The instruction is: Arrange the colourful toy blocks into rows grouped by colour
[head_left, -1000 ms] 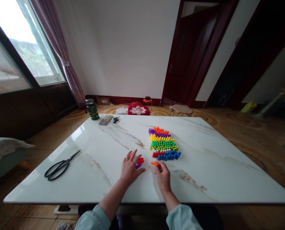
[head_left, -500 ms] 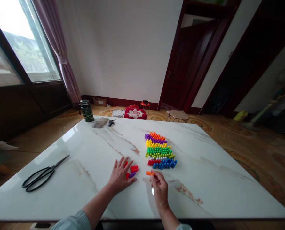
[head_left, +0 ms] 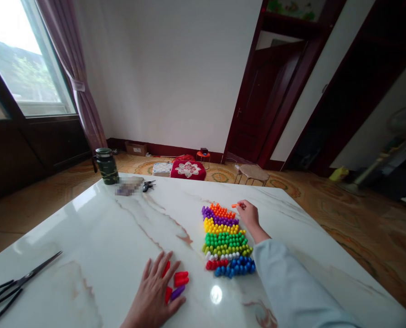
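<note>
My right hand (head_left: 250,215) pinches a small orange plastic peg (head_left: 234,206) by one end, just right of the far orange row (head_left: 221,211). Toward me from that row lie packed rows of similar bulb-ended pegs: purple (head_left: 219,218), yellow (head_left: 223,226), green (head_left: 226,239), olive (head_left: 228,250), white (head_left: 216,256), red (head_left: 217,264) and blue (head_left: 235,267). With fingers spread, my left hand (head_left: 155,287) rests palm down at the near left. Several loose red pegs (head_left: 181,279) and a purple peg (head_left: 177,292) lie by its fingers, some partly covered.
Black-handled scissors (head_left: 21,282) lie on the marble-patterned table (head_left: 96,228) at left. A camouflage flask (head_left: 107,167), a blurred-out item (head_left: 129,187) and dark keys (head_left: 148,186) are at the far left edge. Beyond stands a round stool (head_left: 253,172).
My right hand has carried the orange peg away from me, from beside the loose pegs to the far orange row. My left hand stays spread by the loose pegs. The view has shifted.
</note>
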